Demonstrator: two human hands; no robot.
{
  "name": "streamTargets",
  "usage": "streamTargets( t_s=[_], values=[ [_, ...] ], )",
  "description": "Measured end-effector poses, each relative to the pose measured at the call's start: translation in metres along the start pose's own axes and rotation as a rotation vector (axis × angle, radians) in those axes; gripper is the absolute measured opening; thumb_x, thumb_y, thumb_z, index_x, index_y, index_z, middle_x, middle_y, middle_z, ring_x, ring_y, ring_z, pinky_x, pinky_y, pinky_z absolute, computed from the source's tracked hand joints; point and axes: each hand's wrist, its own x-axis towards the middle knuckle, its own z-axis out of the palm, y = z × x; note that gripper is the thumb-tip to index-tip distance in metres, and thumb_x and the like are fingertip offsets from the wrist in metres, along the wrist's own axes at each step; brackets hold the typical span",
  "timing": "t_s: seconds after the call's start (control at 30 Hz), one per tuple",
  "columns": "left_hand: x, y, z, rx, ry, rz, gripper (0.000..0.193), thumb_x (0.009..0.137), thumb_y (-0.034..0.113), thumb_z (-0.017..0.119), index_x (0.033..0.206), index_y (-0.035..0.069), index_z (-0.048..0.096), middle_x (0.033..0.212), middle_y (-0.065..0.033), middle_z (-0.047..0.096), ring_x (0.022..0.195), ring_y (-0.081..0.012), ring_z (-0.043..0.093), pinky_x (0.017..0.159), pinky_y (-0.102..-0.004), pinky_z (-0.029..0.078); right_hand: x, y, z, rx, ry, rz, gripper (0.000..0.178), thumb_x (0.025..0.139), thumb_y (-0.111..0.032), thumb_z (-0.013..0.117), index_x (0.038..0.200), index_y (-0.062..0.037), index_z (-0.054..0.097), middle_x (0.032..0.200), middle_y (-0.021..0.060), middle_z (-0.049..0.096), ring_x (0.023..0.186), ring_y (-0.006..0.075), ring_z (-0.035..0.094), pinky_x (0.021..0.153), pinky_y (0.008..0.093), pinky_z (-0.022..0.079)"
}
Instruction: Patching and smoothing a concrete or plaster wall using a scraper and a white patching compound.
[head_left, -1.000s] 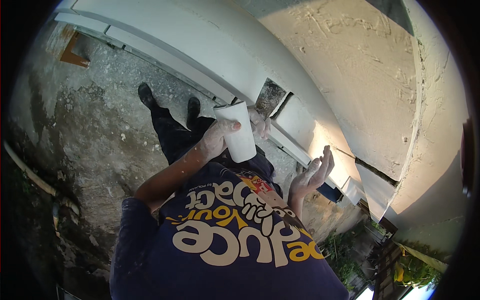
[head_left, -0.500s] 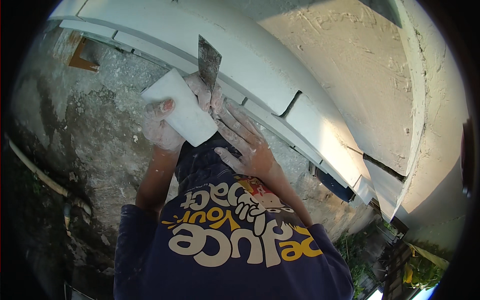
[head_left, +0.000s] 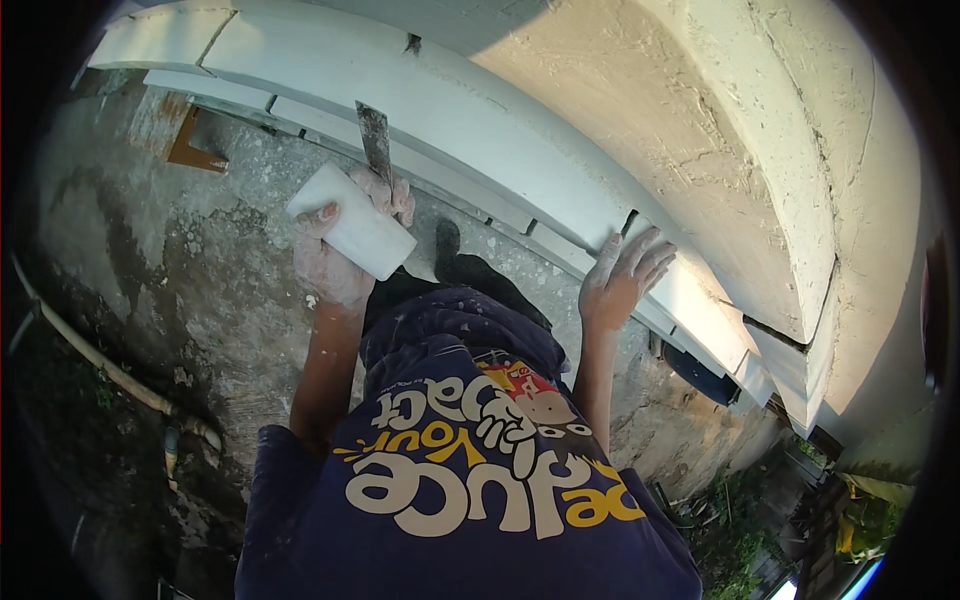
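My left hand (head_left: pixel 335 262), coated in white powder, is closed around a white block-like piece (head_left: pixel 362 222) with a smooth flat face. My thumb lies across its front, and the fingers come round behind it. A putty knife (head_left: pixel 375 140) with a smeared grey blade sticks up from those same fingers; its handle is hidden. My right hand (head_left: pixel 622 280), dusty too, is spread and empty, its fingers against the edge of the white ledge (head_left: pixel 480 130) beside a short dark gap.
A rough cream wall (head_left: pixel 690 120) rises beyond the ledge. Stained concrete ground (head_left: pixel 230 300) lies below, with a brown angular piece (head_left: pixel 195 145) at the far left. A pale pipe (head_left: pixel 100 360) runs along the left; a dark round object (head_left: pixel 700 375) sits under the ledge at right.
My right hand has left my left hand's side and moved right to the ledge, fingers spread. My left hand still holds the white piece and putty knife, whose blade has turned.
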Motion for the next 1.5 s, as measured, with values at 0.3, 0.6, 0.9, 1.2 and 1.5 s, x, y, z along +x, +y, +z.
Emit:
streamTargets(
  t_s=[0.3, 0.6, 0.9, 1.2, 1.5],
  values=[
    [0.021, 0.020, 0.024, 0.071, -0.154, 0.022, 0.043, 0.081, 0.045, 0.059, 0.091, 0.004, 0.051, 0.088, -0.0156, 0.049, 0.087, -0.0276, 0.048, 0.078, -0.0382, 0.040, 0.032, -0.169, -0.002, 0.592, -0.345, -0.726, 0.059, 0.101, -0.025, 0.056, 0.155, -0.0059, 0.042, 0.163, 0.0176, 0.036, 0.152, 0.0367, 0.030, 0.124, 0.0513, 0.025],
    [0.001, -0.010, 0.010, 0.157, 0.138, -0.071, 0.054, 0.077, 0.049, 0.060, 0.090, -0.003, 0.053, 0.091, -0.0227, 0.056, 0.083, -0.0308, 0.054, 0.073, -0.0368, 0.042, 0.014, -0.041, -0.007, 0.122, -0.143, -0.274, 0.046, 0.108, -0.025, 0.044, 0.151, -0.0116, 0.051, 0.158, 0.0091, 0.047, 0.147, 0.0341, 0.041, 0.122, 0.0533, 0.025],
    [-0.003, -0.019, 0.032, 0.221, -0.141, -0.086, 0.054, 0.079, 0.051, 0.060, 0.094, -0.001, 0.053, 0.090, -0.0184, 0.053, 0.086, -0.0301, 0.051, 0.079, -0.0385, 0.040, -0.002, 0.069, -0.017, 0.072, 0.136, 0.301, 0.062, 0.108, -0.038, 0.042, 0.153, 0.0051, 0.040, 0.161, 0.0290, 0.032, 0.152, 0.0459, 0.026, 0.123, 0.0558, 0.018],
    [0.005, -0.036, 0.024, 0.010, -0.258, -0.112, 0.043, 0.084, 0.033, 0.063, 0.108, -0.002, 0.054, 0.091, -0.0168, 0.058, 0.088, -0.0312, 0.057, 0.082, -0.0415, 0.045, -0.010, -0.028, -0.004, 0.299, -0.101, -0.138, 0.059, 0.104, -0.025, 0.054, 0.153, 0.0051, 0.039, 0.161, 0.0298, 0.032, 0.152, 0.0462, 0.025, 0.123, 0.0547, 0.020],
    [-0.011, -0.036, 0.004, 0.175, 0.089, -0.022, 0.046, 0.084, 0.044, 0.061, 0.098, 0.001, 0.051, 0.088, -0.0142, 0.053, 0.086, -0.0319, 0.054, 0.077, -0.0414, 0.042, -0.014, 0.008, -0.010, 0.363, 0.114, 0.008, 0.056, 0.104, -0.021, 0.051, 0.154, 0.0020, 0.040, 0.161, 0.0273, 0.035, 0.152, 0.0428, 0.028, 0.123, 0.0540, 0.022]
  ],
)
